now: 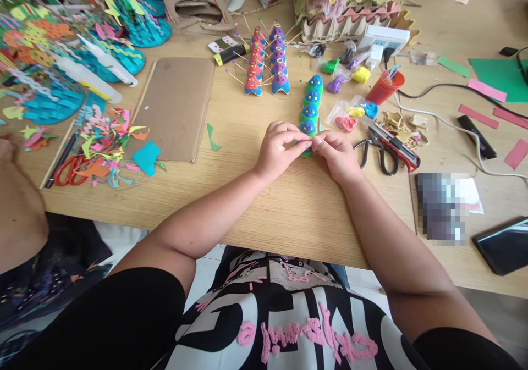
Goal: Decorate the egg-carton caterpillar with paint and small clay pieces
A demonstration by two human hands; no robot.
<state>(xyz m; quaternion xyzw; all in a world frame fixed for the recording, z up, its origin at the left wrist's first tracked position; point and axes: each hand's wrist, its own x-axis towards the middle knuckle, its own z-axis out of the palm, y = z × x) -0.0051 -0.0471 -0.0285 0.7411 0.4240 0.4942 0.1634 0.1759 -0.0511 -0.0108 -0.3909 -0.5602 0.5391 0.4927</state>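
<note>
A blue and green egg-carton caterpillar (311,105) with small faces on its bumps stands in front of me. Both hands meet at its near end and cover part of it. My left hand (284,147) is closed in a pinch, thumb against forefinger. Touching it fingertip to fingertip, my right hand (336,154) pinches too. What lies between the fingertips is too small and hidden to make out. Beyond stand a red and blue caterpillar (254,62) and a purple and blue one (280,62), both with pins sticking out.
Right of my hands lie black-handled scissors (388,158), a red utility knife (398,149), bags of coloured clay (345,122) and a red cup (384,87). Leftward are cardboard (175,106), paper scraps (103,139) and orange scissors (70,171). Another person's arm (18,210) rests at far left.
</note>
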